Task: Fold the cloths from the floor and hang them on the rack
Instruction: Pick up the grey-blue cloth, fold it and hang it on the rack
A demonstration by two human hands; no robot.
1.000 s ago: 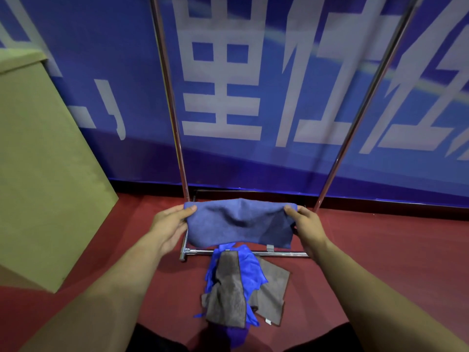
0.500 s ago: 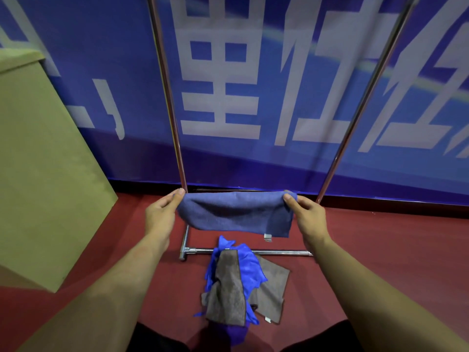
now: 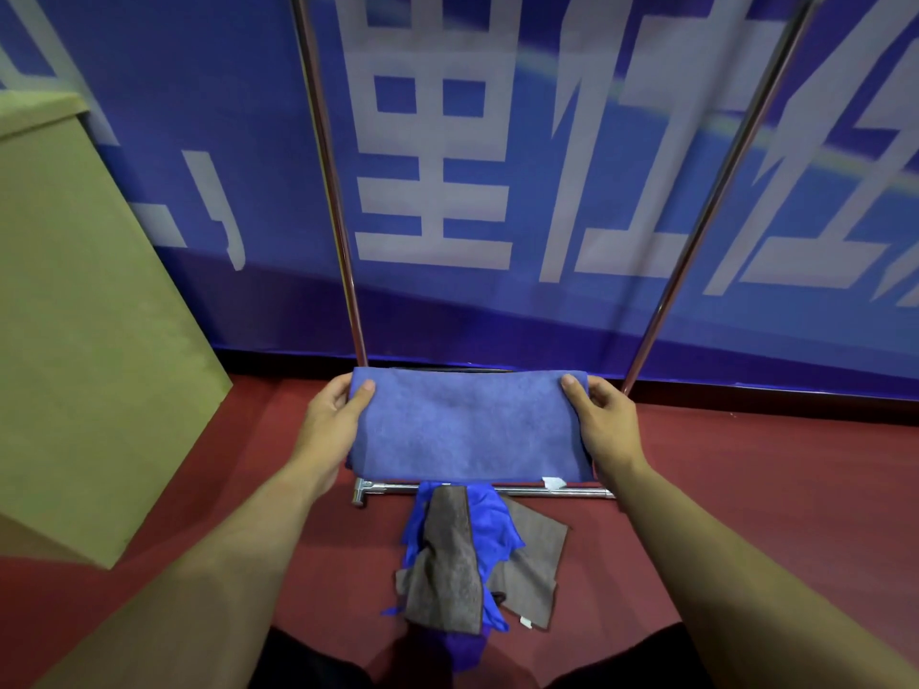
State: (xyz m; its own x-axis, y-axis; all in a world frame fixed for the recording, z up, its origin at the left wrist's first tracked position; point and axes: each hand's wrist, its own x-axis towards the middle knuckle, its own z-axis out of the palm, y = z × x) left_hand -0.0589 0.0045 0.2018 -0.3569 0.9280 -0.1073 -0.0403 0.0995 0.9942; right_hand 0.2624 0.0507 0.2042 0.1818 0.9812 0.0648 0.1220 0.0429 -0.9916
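Observation:
I hold a folded light-blue cloth (image 3: 467, 425) flat and stretched in front of me. My left hand (image 3: 332, 422) grips its left edge, thumb on top. My right hand (image 3: 604, 422) grips the right edge the same way. A white tag hangs at the cloth's lower right corner. Behind it stands the metal rack (image 3: 333, 191), with two upright poles and a base bar (image 3: 497, 489) on the floor. Below the held cloth lies a pile on the red floor: a brown cloth (image 3: 445, 564) over a bright-blue cloth (image 3: 497, 527), and another brown cloth (image 3: 532, 569). The rack's top bar is out of view.
A large tan cardboard box (image 3: 84, 315) stands at the left. A blue banner wall (image 3: 497, 166) with white characters rises close behind the rack. Red floor (image 3: 771, 464) spreads to the right.
The cloth hung down from both hands, then its lower half was brought up. It now lies flat and doubled between my hands, which sit slightly higher and wider.

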